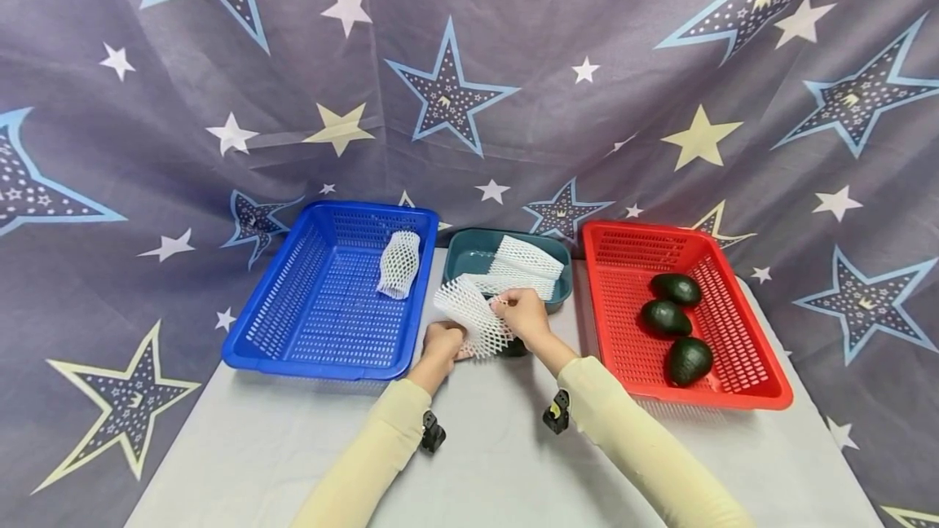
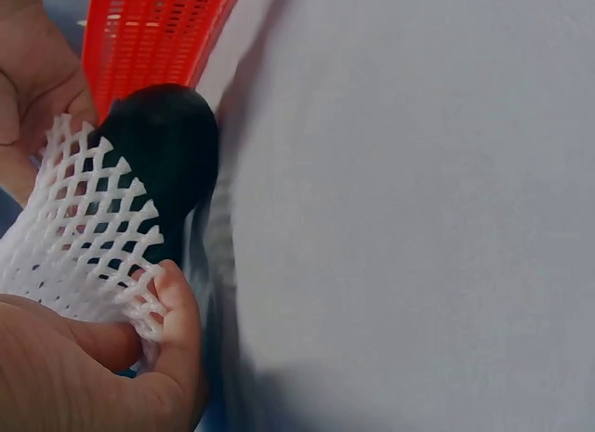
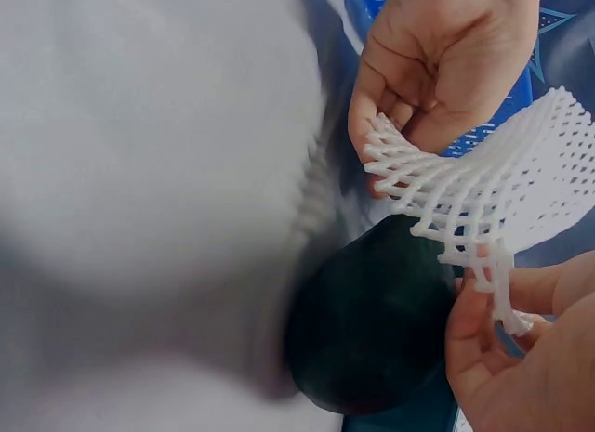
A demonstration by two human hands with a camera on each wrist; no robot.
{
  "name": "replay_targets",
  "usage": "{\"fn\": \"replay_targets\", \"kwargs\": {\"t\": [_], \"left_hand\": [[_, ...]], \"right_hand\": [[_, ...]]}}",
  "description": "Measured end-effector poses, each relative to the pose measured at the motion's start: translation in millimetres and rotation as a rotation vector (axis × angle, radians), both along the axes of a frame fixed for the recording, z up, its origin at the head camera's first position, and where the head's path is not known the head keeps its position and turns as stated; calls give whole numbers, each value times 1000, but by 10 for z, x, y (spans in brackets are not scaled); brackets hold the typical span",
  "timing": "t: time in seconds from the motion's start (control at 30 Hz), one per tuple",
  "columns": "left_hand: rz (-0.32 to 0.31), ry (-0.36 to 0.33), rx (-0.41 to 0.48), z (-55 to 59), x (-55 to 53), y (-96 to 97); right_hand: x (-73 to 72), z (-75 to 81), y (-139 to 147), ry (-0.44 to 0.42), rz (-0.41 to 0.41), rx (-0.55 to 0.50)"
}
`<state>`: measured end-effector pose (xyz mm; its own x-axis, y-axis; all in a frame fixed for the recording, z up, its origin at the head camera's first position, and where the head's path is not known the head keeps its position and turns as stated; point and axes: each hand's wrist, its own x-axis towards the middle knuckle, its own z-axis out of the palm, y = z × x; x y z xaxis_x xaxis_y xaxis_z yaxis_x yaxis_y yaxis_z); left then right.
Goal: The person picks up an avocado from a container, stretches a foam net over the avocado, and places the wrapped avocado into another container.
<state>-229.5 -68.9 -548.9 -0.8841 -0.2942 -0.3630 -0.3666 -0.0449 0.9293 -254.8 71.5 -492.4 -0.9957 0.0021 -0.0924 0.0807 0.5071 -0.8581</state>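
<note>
Between both hands, a white foam net sleeve (image 1: pixel 473 312) is stretched with its mouth toward the near side. My left hand (image 1: pixel 443 341) pinches one side of the mouth between thumb and fingers, while my right hand (image 1: pixel 524 312) pinches the opposite side. A dark green avocado (image 3: pixel 372 320) lies at the mouth, its narrower end toward the net; in the left wrist view the mesh overlaps part of the avocado (image 2: pixel 167 144). Behind the hands, a teal tray (image 1: pixel 469 247) holds more white foam sleeves (image 1: pixel 524 259).
On the left stands a blue basket (image 1: pixel 330 365) with one net-wrapped item (image 1: pixel 399 263) at its right side. The red basket (image 1: pixel 689 393) on the right contains three avocados (image 1: pixel 666 318). A star-patterned curtain (image 1: pixel 440 178) hangs behind the white table (image 1: pixel 499 463).
</note>
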Motion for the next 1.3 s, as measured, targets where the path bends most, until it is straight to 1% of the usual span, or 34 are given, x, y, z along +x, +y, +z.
{"fn": "replay_targets", "kwargs": {"t": [0.07, 0.13, 0.2, 0.43, 0.57, 0.8, 0.87, 0.97, 1.13, 1.2, 1.3], "left_hand": [[-7, 5, -25, -18, -9, 29], [-8, -3, -31, -33, -19, 59], [-10, -13, -16, -41, -25, 86], [-33, -65, 132, -9, -28, 192], [-36, -85, 170, 15, -33, 254], [-52, -78, 172, 21, -51, 366], [-61, -71, 181, 28, -56, 401], [-77, -61, 178, 37, -56, 453], [-94, -47, 118, 55, -39, 533], [-100, -38, 106, 54, -36, 563], [-103, -46, 108, 48, -34, 606]], "right_hand": [[10, 5, 15, 4, 0, 25], [17, 6, 32, 13, -3, 56], [25, 9, 51, 23, -6, 79], [35, -27, 141, 67, -30, 128], [44, -51, 208, 77, -48, 133], [101, -77, 338, 124, -85, 121], [122, -90, 371, 137, -111, 115], [158, -113, 411, 151, -163, 143], [241, -112, 462, 136, -249, 198], [269, -115, 485, 130, -263, 209], [292, -135, 513, 120, -272, 204]]}}
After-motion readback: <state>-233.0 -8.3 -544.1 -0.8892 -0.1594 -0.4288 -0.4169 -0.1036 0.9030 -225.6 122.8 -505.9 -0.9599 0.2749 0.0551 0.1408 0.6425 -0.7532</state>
